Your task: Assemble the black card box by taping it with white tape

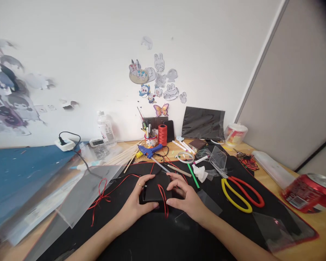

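A small black box [153,189] sits on the black mat in front of me. My left hand [141,195] holds its left side, thumb along the near edge and fingers over the far edge. At the opposite side my right hand [183,194] grips the box, fingers curled at the far right corner and thumb at the near right edge. A loop of red cord [163,198] lies over the top and hangs down the near face, close to my right thumb. The box's underside and far face are hidden.
Scissors [240,192] with yellow and red handles lie right of my hands. Behind the box are a blue glue gun [150,150], a green stick [192,175] and a red thread spool [162,135]. A red can [311,192] stands far right; clear sheets [78,195] lie left.
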`<act>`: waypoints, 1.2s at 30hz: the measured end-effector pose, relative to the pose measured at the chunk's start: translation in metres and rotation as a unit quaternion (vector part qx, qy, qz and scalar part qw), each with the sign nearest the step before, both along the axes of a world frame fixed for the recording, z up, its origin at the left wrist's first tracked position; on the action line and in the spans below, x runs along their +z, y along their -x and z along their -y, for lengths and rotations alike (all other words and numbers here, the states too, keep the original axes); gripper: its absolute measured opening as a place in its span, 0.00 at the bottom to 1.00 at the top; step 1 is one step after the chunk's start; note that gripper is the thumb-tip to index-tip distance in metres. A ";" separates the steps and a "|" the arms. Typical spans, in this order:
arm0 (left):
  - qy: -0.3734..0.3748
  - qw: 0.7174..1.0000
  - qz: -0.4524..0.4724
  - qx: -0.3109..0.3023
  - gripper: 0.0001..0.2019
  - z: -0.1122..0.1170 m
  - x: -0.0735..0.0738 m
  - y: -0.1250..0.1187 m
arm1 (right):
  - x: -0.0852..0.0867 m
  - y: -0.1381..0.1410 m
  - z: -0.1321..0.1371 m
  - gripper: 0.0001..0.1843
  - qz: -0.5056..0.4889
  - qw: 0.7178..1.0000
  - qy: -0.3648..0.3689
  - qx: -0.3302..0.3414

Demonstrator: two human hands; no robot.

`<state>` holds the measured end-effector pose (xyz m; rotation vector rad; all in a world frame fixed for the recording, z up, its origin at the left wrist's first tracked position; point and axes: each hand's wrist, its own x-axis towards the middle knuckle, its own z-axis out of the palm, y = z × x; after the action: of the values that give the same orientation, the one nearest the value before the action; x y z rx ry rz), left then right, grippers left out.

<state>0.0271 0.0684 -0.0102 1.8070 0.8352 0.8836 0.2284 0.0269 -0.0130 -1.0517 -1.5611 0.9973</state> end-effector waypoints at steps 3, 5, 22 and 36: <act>0.003 1.000 0.017 -0.002 0.28 0.000 -0.002 0.000 | -0.001 -0.002 -0.001 0.16 0.031 0.999 -0.017 0.006; 0.002 1.000 0.022 -0.003 0.27 0.000 -0.003 -0.001 | 0.003 -0.007 -0.003 0.19 0.065 0.997 -0.031 0.009; -0.056 0.994 -0.004 0.093 0.31 -0.005 -0.011 -0.001 | 0.008 -0.064 -0.107 0.15 0.457 0.849 -0.064 -0.256; -0.105 0.991 0.040 0.075 0.07 0.043 0.058 -0.021 | 0.048 0.013 0.028 0.06 0.388 0.836 -0.345 -0.177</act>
<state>0.0484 0.0252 0.0477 1.8922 0.8616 1.1703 0.2158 -0.0015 0.0347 -1.1919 -2.0177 -0.3382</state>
